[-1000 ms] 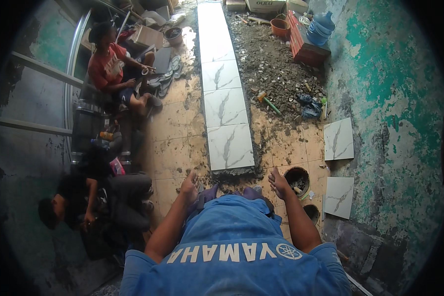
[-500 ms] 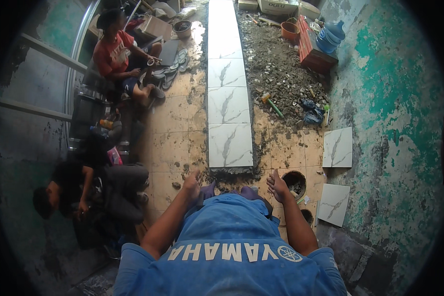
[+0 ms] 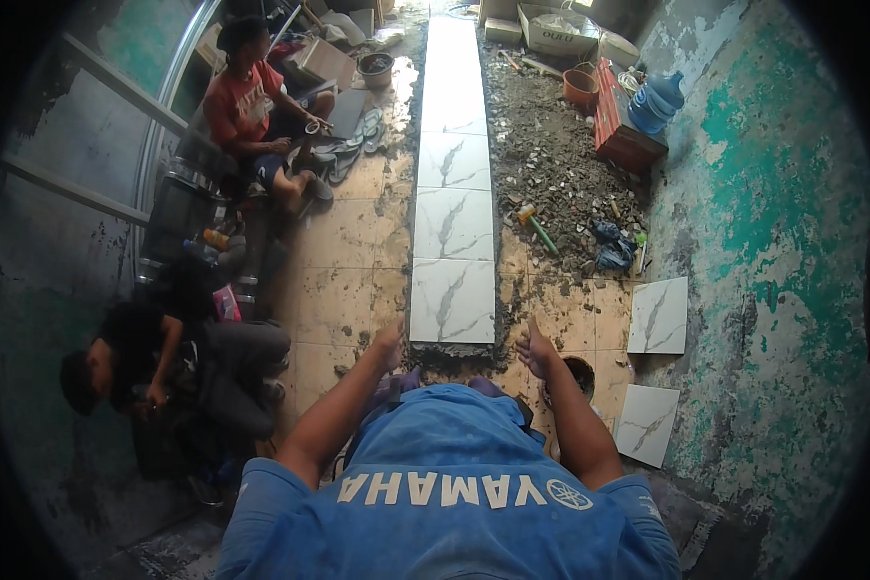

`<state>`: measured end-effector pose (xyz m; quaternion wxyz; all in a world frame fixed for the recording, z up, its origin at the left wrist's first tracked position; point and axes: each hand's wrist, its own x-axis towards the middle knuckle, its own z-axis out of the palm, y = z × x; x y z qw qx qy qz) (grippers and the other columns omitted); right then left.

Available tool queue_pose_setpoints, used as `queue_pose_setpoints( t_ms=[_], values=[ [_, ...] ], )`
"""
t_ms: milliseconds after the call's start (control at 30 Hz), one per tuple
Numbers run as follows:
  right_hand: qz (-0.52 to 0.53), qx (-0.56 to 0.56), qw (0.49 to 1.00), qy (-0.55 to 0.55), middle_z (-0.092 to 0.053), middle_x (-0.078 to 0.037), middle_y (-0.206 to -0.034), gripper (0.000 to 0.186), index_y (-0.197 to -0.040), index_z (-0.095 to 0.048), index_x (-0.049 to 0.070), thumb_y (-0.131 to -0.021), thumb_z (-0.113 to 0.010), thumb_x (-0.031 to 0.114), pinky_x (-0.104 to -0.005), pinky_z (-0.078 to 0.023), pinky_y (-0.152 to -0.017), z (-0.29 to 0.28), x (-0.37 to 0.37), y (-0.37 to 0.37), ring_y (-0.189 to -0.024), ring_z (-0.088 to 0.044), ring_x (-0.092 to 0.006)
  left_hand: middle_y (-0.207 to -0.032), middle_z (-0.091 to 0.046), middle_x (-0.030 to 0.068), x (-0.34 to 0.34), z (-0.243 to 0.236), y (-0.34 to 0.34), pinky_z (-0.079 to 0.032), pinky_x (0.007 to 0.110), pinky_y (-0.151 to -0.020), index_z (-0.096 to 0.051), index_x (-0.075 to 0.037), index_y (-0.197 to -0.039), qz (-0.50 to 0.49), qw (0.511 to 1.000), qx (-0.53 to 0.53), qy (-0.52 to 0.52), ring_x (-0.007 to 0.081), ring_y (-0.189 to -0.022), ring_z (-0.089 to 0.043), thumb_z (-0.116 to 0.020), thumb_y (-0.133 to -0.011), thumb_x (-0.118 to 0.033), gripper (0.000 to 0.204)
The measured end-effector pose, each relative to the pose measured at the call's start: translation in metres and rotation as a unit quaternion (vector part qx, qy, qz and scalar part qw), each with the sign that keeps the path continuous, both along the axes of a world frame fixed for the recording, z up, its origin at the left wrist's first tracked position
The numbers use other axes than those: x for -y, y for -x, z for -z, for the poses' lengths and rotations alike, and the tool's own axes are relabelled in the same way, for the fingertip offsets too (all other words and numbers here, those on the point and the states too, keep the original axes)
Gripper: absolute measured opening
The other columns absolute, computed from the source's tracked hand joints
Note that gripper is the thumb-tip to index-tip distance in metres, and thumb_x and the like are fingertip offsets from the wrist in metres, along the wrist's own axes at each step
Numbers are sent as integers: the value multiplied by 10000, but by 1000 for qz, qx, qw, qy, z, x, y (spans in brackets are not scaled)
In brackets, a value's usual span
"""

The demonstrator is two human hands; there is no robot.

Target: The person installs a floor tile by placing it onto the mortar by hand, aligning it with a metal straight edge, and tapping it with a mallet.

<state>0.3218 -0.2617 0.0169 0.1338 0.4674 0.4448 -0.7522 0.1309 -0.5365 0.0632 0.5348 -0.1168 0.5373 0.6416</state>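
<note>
My left hand and my right hand are held out either side of the near end of the strip of white marble-patterned tiles, empty, fingers extended. Dark wet mortar edges the front tile. A round hole in the older peach tiled floor is partly hidden behind my right arm. Loose white tiles lie by the right wall.
Two people sit at left, in red and black. Right of the strip are rubble, a green-handled mallet, a dark plastic bag, an orange bucket and a red box with blue jugs.
The tile strip, walls and people have shifted in the picture as the view moved. Both my hands sit slightly higher in the frame, staying apart and empty either side of the strip.
</note>
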Motion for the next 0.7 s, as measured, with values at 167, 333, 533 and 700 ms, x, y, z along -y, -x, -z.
queue_pose_setpoints(
  t_ms=[167,333,533,700],
  values=[
    [24,-4,998,-52,-233,-224,-1507,940,-1478,-149,4,-886,-311,715,-373,-300,-1071,-10,-72,88,-1376,-283,-304,-1564,113,101,-79,-62,62,-2,325,-1148,56,-43,-1479,-18,998,-26,-61,192,-1451,54,-311,-969,-479,765],
    [91,-399,882,-232,-305,-181,-1494,793,-1483,-187,56,-942,-296,627,-337,-260,-1093,-151,-89,204,-1377,-306,-249,-768,-500,-18,-122,-103,198,-343,224,-582,-511,-155,-797,-232,876,-235,-352,86,-660,-452,-386,-1010,-315,295],
    [67,-532,795,-283,-301,-136,-1507,744,-1497,-159,91,-961,-296,588,-448,-137,-1139,-261,-86,207,-1402,-258,-262,-1150,-621,65,-108,-233,190,-417,227,-927,-567,-66,-1209,-270,820,-272,-425,109,-1096,-558,-459,-992,-313,346],
    [2,-425,869,-255,-328,-187,-1474,712,-1449,-235,-24,-990,-306,514,-419,-194,-1147,-178,-39,168,-1393,-267,-293,-1097,-641,98,-17,-69,187,-451,295,-901,-588,13,-1148,-220,857,-434,-169,173,-996,-608,-437,-990,-244,338]
  ],
)
